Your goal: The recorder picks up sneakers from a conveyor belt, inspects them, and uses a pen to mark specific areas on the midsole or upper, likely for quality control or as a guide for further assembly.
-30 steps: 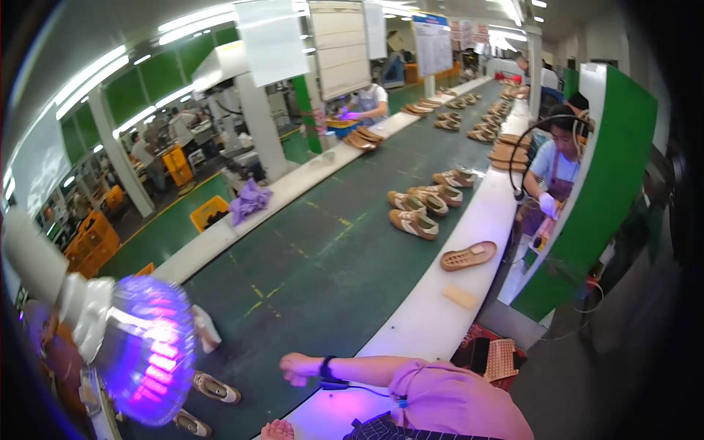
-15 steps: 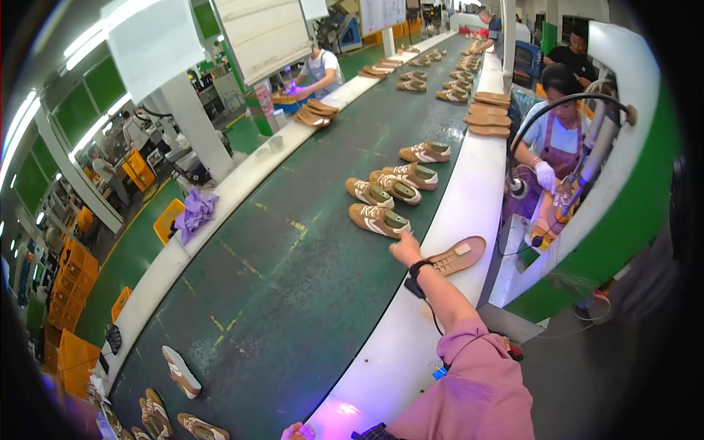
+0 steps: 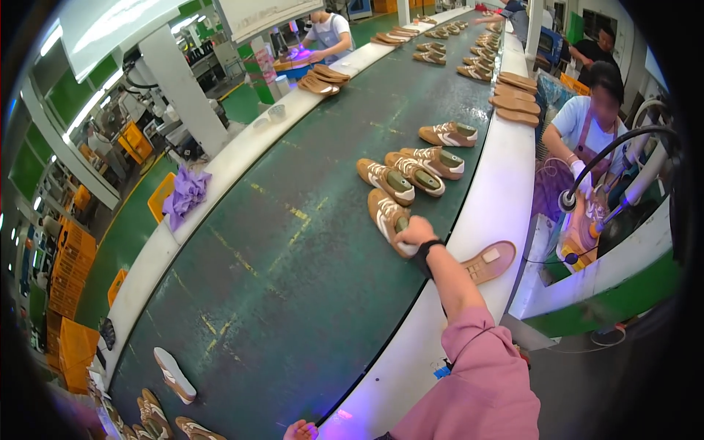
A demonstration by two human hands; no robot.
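Observation:
My right hand (image 3: 416, 233) is closed on the heel end of a tan sneaker (image 3: 385, 218) with white side stripes, the nearest of a small group on the green conveyor belt (image 3: 293, 293). Its toe points away from me. Just beyond stand several matching sneakers (image 3: 386, 181) with green shoe lasts inside. A loose tan sole (image 3: 490, 262) lies on the white ledge beside my right wrist. Only a bit of my left hand (image 3: 301, 430) shows at the lower edge, under purple light. The rest of it is cut off, so its grip is unclear.
Stacks of soles rest on the right ledge (image 3: 515, 99) and the left ledge (image 3: 323, 79). More sneakers (image 3: 174, 375) lie at the belt's lower left. A co-worker (image 3: 587, 139) sits by a machine on the right. A purple cloth (image 3: 186, 196) hangs over the left ledge.
My right hand has taken hold of the nearest sneaker by its heel. The shoe has turned, its heel swinging toward me. My view has also shifted.

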